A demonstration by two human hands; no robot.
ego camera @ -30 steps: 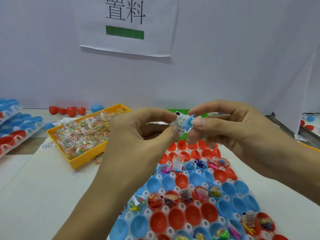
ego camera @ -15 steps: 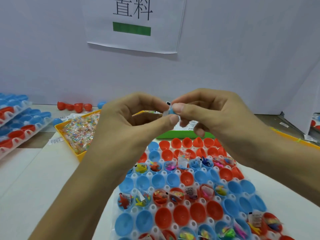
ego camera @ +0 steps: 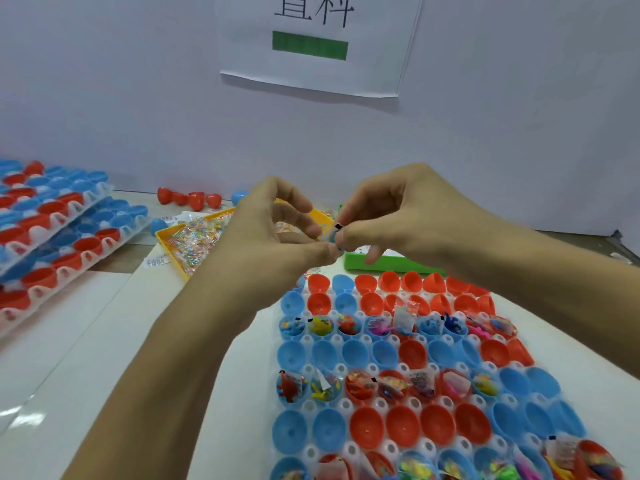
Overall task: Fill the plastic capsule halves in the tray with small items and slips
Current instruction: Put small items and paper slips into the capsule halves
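Blue and red capsule halves (ego camera: 367,426) sit in the tray (ego camera: 341,368) on the bench, some rows filled, others bare. Both hands are up over its far end, left hand (ego camera: 273,233) and right hand (ego camera: 391,216) pinching one small blue item with a slip (ego camera: 336,233) between fingertips. I'd fold the slip tight to the toy, then drop both into an empty half.
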